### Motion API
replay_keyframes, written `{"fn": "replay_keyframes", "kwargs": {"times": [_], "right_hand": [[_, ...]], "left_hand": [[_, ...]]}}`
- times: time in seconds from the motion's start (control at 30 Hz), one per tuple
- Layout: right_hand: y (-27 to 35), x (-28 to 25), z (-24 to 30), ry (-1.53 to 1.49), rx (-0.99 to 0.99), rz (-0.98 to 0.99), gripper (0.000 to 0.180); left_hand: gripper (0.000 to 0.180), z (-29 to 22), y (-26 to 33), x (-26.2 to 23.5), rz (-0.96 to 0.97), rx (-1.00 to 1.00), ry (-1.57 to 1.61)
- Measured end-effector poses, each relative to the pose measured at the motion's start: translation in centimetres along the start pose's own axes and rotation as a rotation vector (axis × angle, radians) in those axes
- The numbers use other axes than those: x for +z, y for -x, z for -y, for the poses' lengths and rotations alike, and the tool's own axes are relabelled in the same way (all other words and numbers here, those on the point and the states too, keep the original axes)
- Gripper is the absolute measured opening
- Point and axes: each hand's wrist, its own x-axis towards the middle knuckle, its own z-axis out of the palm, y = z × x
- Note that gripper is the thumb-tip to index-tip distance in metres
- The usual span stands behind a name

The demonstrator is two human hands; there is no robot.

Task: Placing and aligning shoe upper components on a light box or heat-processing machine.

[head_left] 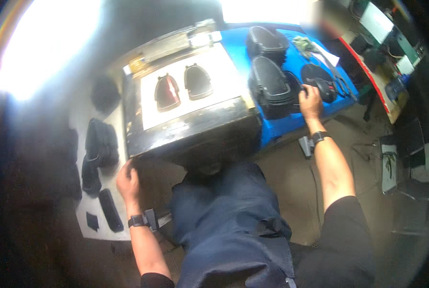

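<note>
My right hand (310,102) reaches over the blue tabletop, between a tall stack of black rounded molded pieces (271,81) and a black handheld object with a red mark (326,90). Its fingers are curled together at a dark edge; what they pinch is blurred. My left hand (129,185) is low at the left, by the near corner of a black metal-sided box stand (195,132), thumb and fingers apart, nothing visible in it. On the stand's white top (152,120) lie two rounded dark pieces, the left one (168,92) reddish inside, the right one (197,81) black.
Another black stack (266,43) stands farther back on the blue surface (233,43), with a crumpled green cloth (303,45) nearby. On a pale table (121,228) at left are several dark pieces (100,143). Along the right runs a red-edged bench (368,77).
</note>
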Motion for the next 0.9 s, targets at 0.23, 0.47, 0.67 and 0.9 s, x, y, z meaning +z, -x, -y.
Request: {"fn": "replay_keyframes", "kwargs": {"times": [0.23,0.47,0.67,0.9], "right_hand": [[0.1,0.1,0.4,-0.028,0.065,0.054,0.025],[0.1,0.1,0.3,-0.035,0.011,0.022,0.024],[0.1,0.5,-0.4,-0.042,0.012,0.021,0.024],[0.0,0.2,0.1,-0.042,0.020,0.035,0.025]], "left_hand": [[0.034,-1.7,0.1,-1.0,-0.015,-0.026,-0.070],[0.035,-0.6,0.0,-0.7,-0.027,-0.005,-0.046],[0.036,-1.2,0.0,-0.7,-0.009,-0.034,-0.068],[0.036,-1.4,0.0,-0.9,-0.020,-0.015,-0.062]]}}
